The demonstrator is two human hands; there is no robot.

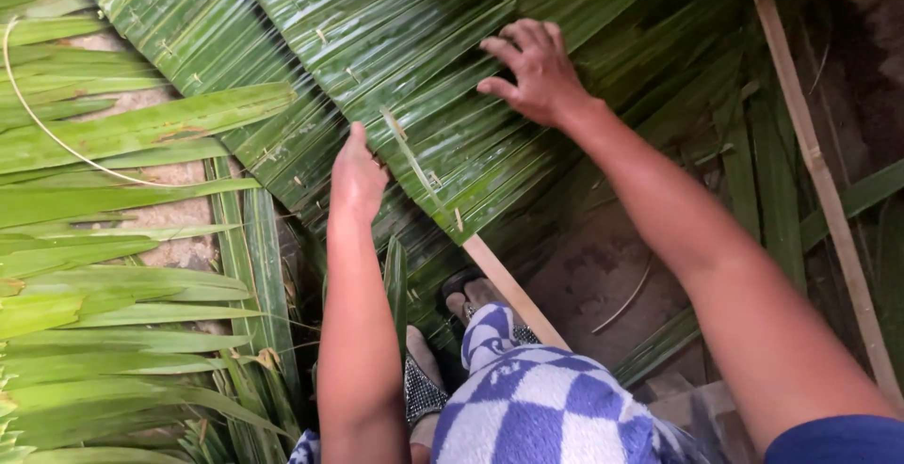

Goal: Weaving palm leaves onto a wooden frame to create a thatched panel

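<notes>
Panel: I see a stitched sheet of overlapping green palm leaves [377, 59] lying across the far half of the scene, sloping down toward the near right, pinned with small slivers.
Right hand: my right hand [535, 71] lies flat on the panel at far right of centre, fingers spread and pressing, with nothing held in its grip.
Left hand: my left hand [356, 180] is at the panel's near edge, left of centre, seen edge-on; fingers look closed together against the leaf, but I cannot tell whether they pinch anything.
Sliver: a thin pale-green strip [414, 168] sticks up from the panel between the two hands, just right of the left hand.
Doing it well: I judge the flat hand should keep the layers from sliding while the other works the edge beside the strip, keeping leaves aligned and overlaps snug.
Surroundings: loose leaflets [122, 238] fan out at left; a wooden slat [513, 293] runs under the panel toward the near centre; a longer pole [819, 177] runs down the right; a blue-and-white checked cloth [541, 403] covers the lap.
Hard to see: the left fingertips, the panel's underside, and the dark ground at right are hidden; the feet are partly covered.
</notes>
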